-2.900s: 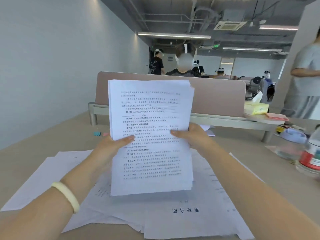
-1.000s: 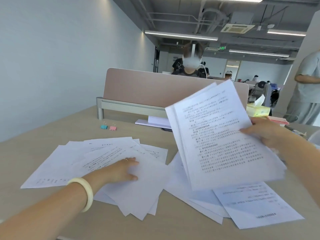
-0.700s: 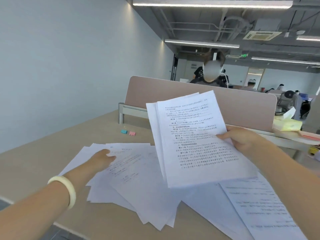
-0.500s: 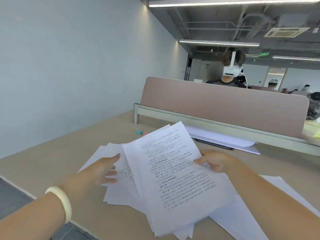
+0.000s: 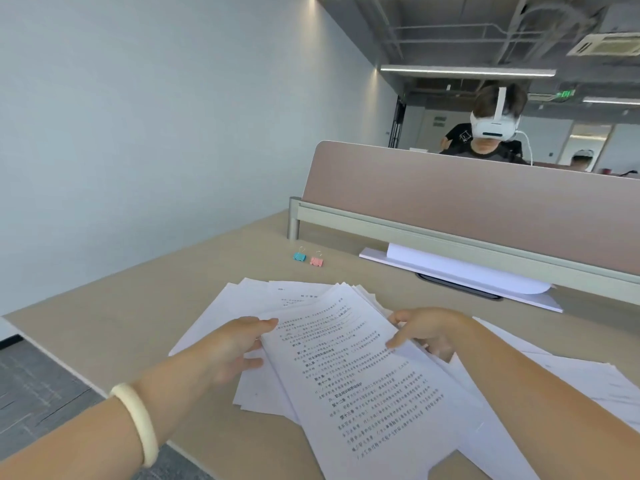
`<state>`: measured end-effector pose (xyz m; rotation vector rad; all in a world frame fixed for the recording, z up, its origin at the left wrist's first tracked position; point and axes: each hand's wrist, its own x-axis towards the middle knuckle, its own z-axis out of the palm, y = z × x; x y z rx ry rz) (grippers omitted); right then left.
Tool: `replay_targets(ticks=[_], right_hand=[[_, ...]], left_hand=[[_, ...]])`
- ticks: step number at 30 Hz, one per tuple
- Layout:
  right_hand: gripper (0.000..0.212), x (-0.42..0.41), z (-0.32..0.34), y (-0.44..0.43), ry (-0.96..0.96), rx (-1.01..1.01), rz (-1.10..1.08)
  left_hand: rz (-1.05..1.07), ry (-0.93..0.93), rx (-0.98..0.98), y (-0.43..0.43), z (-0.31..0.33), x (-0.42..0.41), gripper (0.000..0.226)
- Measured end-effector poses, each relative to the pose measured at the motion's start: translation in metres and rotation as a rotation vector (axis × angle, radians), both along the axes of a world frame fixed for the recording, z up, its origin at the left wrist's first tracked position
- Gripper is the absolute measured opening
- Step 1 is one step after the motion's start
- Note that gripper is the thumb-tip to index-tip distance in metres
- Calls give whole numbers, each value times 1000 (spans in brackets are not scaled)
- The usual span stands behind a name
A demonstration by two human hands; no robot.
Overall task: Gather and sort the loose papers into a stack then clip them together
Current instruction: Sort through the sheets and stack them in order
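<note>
The left hand lies relaxed, fingers nearly straight, against the left edge of the stack at mid-frame. The right hand pinches the stack's right edge, thumb on top. The stack lies askew over loose sheets fanned on the desk. Gathering seems half done. The next move calls for drawing those sheets in and squaring the edges. The clips, above centre, sit untouched.

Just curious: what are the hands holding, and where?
The right hand pinches the paper stack at its right edge; the left hand touches its left edge, grip unclear.
</note>
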<state>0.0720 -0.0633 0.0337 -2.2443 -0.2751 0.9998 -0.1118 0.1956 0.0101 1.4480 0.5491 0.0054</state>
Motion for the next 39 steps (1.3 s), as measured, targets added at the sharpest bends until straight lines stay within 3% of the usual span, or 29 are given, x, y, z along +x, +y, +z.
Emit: replay_targets(ticks=[4, 7, 10, 11, 15, 17, 20, 22, 25, 28, 29, 33, 35, 39], right_hand=[[72, 4, -1, -3, -6, 60, -56], [48, 1, 2, -7, 22, 31, -26], [43, -7, 0, -8, 54, 16, 47], [43, -10, -1, -9, 39, 29, 54], [43, -15, -1, -25, 57, 213, -27], [41, -15, 0, -43, 102, 338, -68], [71, -19, -2, -70, 126, 504, -128], [70, -26, -4, -78, 82, 607, -180], [55, -43, -8, -82, -15, 765, -224], [91, -53, 1, -79, -119, 899, -220], [91, -58, 9, -76, -194, 929, -219], [42, -76, 50, -66, -391, 1014, -205], [37, -83, 63, -60, -443, 1008, -163], [39, -87, 70, -49, -499, 1023, -152]], left_hand=[[18, -16, -27, 2, -3, -2, 46], [30, -13, -25, 2, -4, -1, 49], [34, -7, -11, -5, -3, 1, 14], [44, -9, 4, -8, -1, 0, 12], [60, -6, 86, -9, 0, -1, 64], [67, -11, 119, -10, 1, 1, 69], [33, -74, 149, -19, 4, 5, 78], [-60, -94, 65, -27, 7, 11, 82], [-310, -109, -39, -48, 16, 14, 47], [-325, -274, 69, -63, 27, 19, 39], [-277, -354, 141, -64, 35, 22, 36], [-73, -536, 415, -69, 79, 27, 35], [-80, -590, 479, -70, 93, 28, 39], [-97, -595, 409, -77, 94, 28, 33]])
